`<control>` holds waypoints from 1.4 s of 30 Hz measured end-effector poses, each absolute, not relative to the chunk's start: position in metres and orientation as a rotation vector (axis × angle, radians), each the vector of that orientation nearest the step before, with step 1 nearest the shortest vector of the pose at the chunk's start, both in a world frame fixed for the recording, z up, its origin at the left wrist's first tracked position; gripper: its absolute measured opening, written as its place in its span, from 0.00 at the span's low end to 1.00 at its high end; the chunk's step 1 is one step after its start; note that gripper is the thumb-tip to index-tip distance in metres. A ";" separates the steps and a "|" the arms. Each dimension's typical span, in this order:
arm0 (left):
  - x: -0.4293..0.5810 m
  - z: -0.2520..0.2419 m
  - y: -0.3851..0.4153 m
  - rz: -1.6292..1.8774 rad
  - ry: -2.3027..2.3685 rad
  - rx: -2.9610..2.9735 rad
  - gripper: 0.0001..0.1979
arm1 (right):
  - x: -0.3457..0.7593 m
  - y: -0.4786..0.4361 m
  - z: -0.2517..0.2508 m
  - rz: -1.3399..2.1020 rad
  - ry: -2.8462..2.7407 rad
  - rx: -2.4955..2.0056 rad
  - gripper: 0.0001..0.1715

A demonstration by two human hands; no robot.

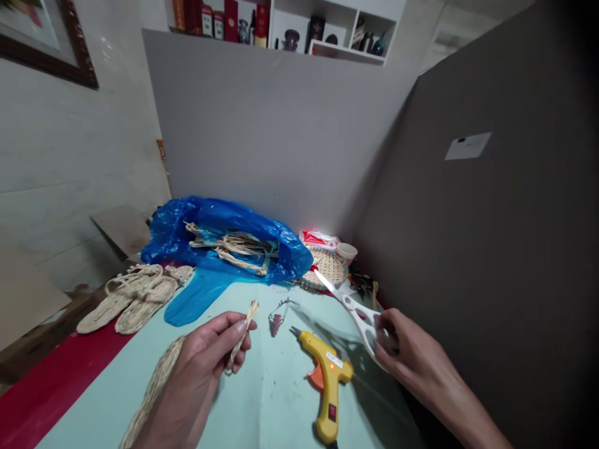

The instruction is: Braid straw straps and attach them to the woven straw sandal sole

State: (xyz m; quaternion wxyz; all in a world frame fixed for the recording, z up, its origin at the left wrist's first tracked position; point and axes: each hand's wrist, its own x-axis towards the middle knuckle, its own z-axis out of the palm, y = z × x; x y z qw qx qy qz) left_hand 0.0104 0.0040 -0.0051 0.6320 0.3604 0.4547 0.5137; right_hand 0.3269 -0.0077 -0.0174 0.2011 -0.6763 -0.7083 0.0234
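Between the thumb and fingers of my left hand (218, 349) is a short piece of twisted straw cord (244, 330), its frayed end pointing up. A braided straw sole (156, 383) lies under that wrist, partly hidden by the forearm. My right hand (405, 343) has its fingers through the handles of white scissors (360, 315); the blades point up and left, and look closed. On the table between my hands lies a yellow hot glue gun (330, 380) with an orange trigger, its nozzle toward the far left. A small reddish clip (276, 323) with thin wire lies beyond it.
A blue plastic bag (224, 212) at the back holds bundles of straw (243, 243). Woven straw sandals (145, 296) lie on the red cloth at left. A round woven basket (330, 267) and a white cup (346, 251) stand at the back right, near a dark partition (468, 218).
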 end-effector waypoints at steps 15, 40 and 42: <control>0.014 -0.002 -0.005 1.241 0.986 0.857 0.07 | 0.268 -0.044 0.006 0.700 -1.946 -1.578 0.32; 0.025 -0.002 -0.010 1.244 0.974 0.943 0.08 | 0.250 -0.049 0.003 0.598 -1.958 -1.412 0.32; 0.024 -0.002 -0.011 1.222 0.982 0.951 0.08 | 0.252 -0.050 0.002 0.630 -1.949 -1.458 0.32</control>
